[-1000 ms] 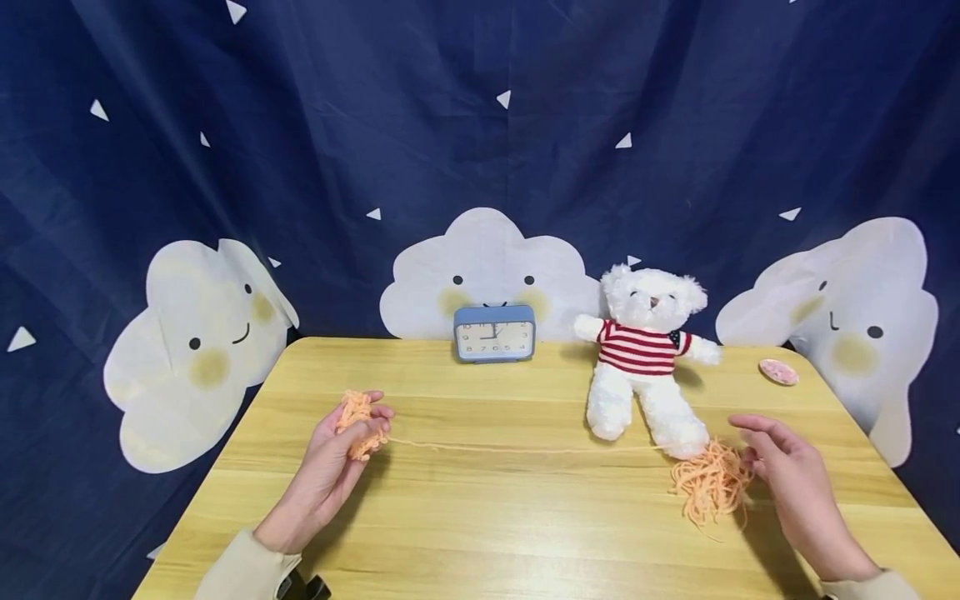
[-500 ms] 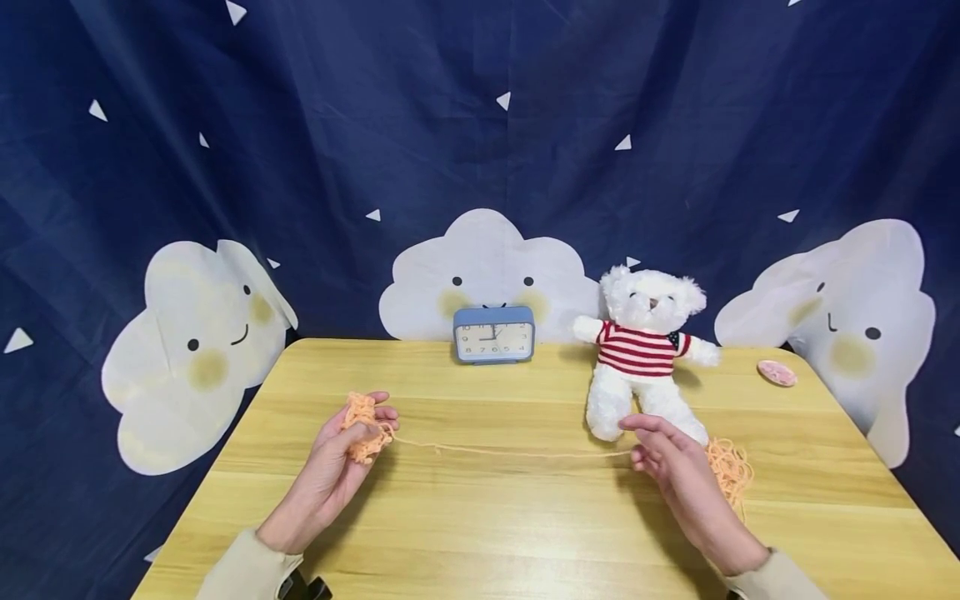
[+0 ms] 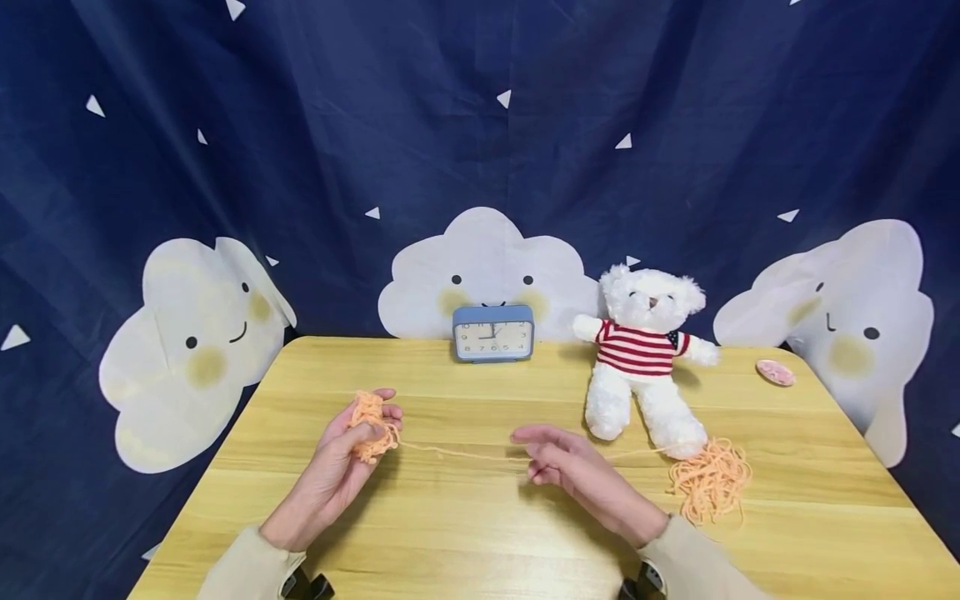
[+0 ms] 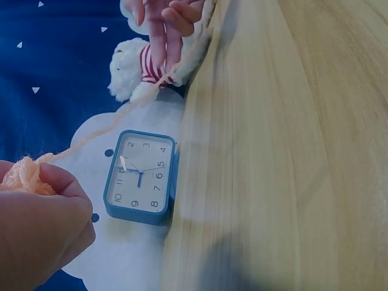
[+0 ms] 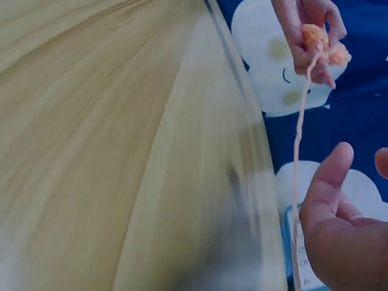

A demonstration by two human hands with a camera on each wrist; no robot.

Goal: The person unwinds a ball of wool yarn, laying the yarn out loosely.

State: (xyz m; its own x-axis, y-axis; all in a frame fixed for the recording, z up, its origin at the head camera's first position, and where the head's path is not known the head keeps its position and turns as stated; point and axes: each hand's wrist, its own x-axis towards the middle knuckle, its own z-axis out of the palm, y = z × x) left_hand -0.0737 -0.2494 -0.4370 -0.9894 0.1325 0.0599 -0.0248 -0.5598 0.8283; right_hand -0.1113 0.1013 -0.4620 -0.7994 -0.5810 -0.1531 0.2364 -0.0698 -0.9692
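Observation:
My left hand (image 3: 337, 467) holds a bunched piece of peach-orange yarn (image 3: 367, 412), thumb pressed over it. From there a single yarn strand (image 5: 299, 130) runs rightward across the table to a loose, tangled yarn pile (image 3: 711, 483). My right hand (image 3: 581, 475) is beside the strand near mid-table, its index finger extended. In the right wrist view, the thumb (image 5: 330, 182) stands apart from the fingers and the strand passes beside it. The left wrist view shows the strand by the right fingertips; whether it touches them is hard to tell.
A blue alarm clock (image 3: 493, 333) stands at the back of the wooden table (image 3: 450, 533). Right of it sits a white teddy bear (image 3: 651, 300) in a striped shirt, one foot touching the pile. A small pink oval object (image 3: 775, 372) lies at the back right.
My right hand has moved left along the strand, from beside the yarn pile to mid-table, uncovering the pile. My left hand has shifted slightly right, still holding the bunched yarn.

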